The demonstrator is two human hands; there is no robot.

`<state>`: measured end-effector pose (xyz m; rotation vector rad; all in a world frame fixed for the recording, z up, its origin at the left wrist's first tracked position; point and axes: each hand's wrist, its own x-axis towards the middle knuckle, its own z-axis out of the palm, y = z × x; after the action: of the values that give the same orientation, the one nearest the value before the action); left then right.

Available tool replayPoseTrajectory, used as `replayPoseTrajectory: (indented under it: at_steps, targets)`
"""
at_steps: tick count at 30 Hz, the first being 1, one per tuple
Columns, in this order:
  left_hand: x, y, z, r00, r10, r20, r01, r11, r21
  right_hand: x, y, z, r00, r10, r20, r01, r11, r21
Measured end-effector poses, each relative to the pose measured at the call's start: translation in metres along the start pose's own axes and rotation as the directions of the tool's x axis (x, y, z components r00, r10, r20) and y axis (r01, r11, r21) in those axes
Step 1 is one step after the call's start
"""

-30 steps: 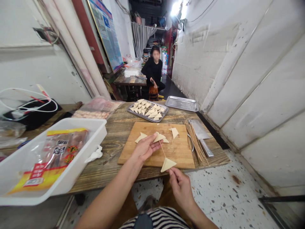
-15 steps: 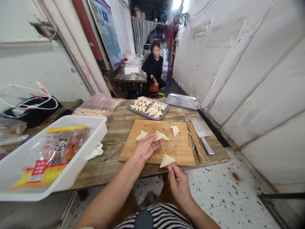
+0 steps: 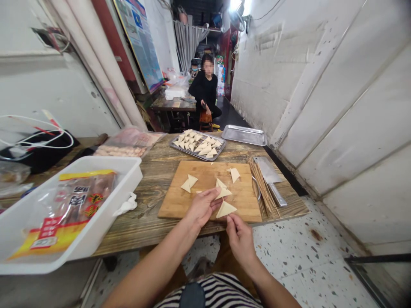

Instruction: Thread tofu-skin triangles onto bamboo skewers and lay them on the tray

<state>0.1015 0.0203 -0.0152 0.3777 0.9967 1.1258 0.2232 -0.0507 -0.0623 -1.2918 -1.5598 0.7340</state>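
Thumb and fingers of my left hand (image 3: pixel 203 208) pinch a pale triangular slice (image 3: pixel 225 193), which looks like tofu, above the wooden cutting board (image 3: pixel 180 204). My right hand (image 3: pixel 240 237) is closed on the lower end of a thin bamboo skewer (image 3: pixel 224 199). Another pale triangle (image 3: pixel 226 209) is threaded on that skewer, just above my right fingertips. The skewer's tip is hidden at the slice in my left hand. On the board lie more pale pieces (image 3: pixel 189 183), and one piece (image 3: pixel 234 174) sits near its back right.
Loose bamboo skewers (image 3: pixel 263 188) and a cleaver (image 3: pixel 268 171) lie right of the board. Behind it stand a metal tray of triangles (image 3: pixel 221 150) and a second metal tray (image 3: pixel 244 135). A white tub (image 3: pixel 130 182) holds packaged food at left. A person (image 3: pixel 205 87) sits farther back.
The skewered triangle has come up closer to my left hand as my right hand rose slightly. My left hand has shifted right and a little down with its slice. The view has shifted slightly.
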Motion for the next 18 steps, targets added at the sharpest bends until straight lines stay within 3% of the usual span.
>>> replayPoseTrajectory:
  at_steps: [6, 8, 9, 11, 12, 13, 15, 16, 18]
  targets:
    - [0.001, -0.013, -0.003, 0.998, 0.002, 0.061, -0.004, 0.999, 0.037, 0.006, 0.008, -0.005, 1.0, -0.009, -0.01, 0.009, 1.0, 0.012]
    - [0.005, 0.0, -0.011, 0.991, 0.133, -0.009, -0.132, 0.986, 0.101, 0.007, 0.012, -0.011, 1.0, 0.009, -0.021, -0.009, 1.0, 0.01]
    - [0.007, 0.009, -0.016, 0.965, 0.253, -0.064, -0.238, 0.953, 0.187, 0.007, 0.015, -0.015, 0.999, 0.024, -0.034, -0.024, 1.0, 0.005]
    - [0.012, 0.03, -0.027, 0.832, 0.539, -0.127, -0.416, 0.76, 0.5, 0.007, 0.02, -0.024, 0.996, 0.059, -0.07, -0.059, 0.998, 0.002]
    - [0.013, 0.039, -0.032, 0.776, 0.627, -0.069, -0.423, 0.598, 0.681, 0.007, 0.022, -0.028, 0.994, 0.074, -0.085, -0.074, 0.997, 0.003]
    - [0.015, 0.046, -0.037, 0.75, 0.661, 0.028, -0.394, 0.412, 0.822, 0.006, 0.025, -0.031, 0.991, 0.086, -0.098, -0.086, 0.996, 0.004]
    - [0.016, 0.052, -0.043, 0.776, 0.592, 0.217, -0.307, 0.054, 0.95, 0.005, 0.028, -0.035, 0.988, 0.1, -0.121, -0.101, 0.995, -0.001]
    - [0.016, 0.051, -0.045, 0.8, 0.535, 0.271, -0.269, -0.083, 0.959, 0.003, 0.029, -0.037, 0.986, 0.106, -0.127, -0.107, 0.994, -0.006]
    - [0.015, 0.045, -0.047, 0.841, 0.446, 0.307, -0.209, -0.256, 0.944, 0.001, 0.03, -0.038, 0.984, 0.12, -0.129, -0.122, 0.993, -0.004]
